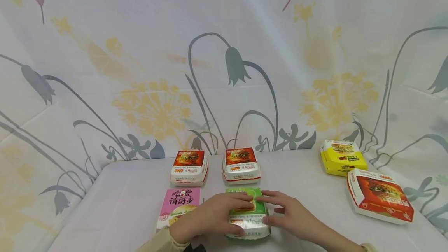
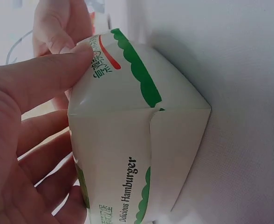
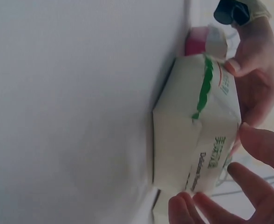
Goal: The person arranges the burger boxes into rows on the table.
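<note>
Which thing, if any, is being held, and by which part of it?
Nothing appears firmly held: the left grip touches the green box at top and front; the open right grip is at its right edge.

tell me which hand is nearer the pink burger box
Left. The left hand is over the green burger box, immediately right of the pink burger box. The right hand is farther away, at the green burger box's right side.
</note>
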Tool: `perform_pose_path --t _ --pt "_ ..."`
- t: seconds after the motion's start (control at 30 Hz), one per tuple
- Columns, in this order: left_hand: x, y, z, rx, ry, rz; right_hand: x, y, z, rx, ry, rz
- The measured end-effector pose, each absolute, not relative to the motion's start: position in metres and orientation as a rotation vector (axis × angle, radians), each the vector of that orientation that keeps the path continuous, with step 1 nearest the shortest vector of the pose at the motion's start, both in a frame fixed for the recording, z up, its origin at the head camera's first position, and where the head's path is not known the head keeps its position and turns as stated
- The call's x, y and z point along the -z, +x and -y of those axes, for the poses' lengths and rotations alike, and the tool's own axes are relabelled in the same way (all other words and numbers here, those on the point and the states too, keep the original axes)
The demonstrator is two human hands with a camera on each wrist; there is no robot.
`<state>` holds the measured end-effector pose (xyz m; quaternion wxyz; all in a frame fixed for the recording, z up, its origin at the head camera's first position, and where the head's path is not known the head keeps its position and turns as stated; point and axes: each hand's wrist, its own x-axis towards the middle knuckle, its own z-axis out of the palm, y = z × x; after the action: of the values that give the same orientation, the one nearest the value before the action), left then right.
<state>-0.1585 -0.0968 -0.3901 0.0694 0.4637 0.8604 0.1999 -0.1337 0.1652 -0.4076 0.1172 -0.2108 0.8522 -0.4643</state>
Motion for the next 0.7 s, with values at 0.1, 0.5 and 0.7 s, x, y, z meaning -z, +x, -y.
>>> perform_pose_path --t 0.1,0.5,0.7 --pt "0.390 -0.159 0.096 -0.602 1.365 -2.593 0.404 -0.137 -0.172 1.350 -0.614 -2.510" --pt "0.388 -0.156 0.092 -0.539 1.352 -2.648 0.366 -0.164 -0.231 1.320 -0.509 -2.731" --pt "0.388 -0.156 0.094 -0.538 1.377 -2.650 0.347 -0.181 -0.275 1.257 -0.418 -2.900"
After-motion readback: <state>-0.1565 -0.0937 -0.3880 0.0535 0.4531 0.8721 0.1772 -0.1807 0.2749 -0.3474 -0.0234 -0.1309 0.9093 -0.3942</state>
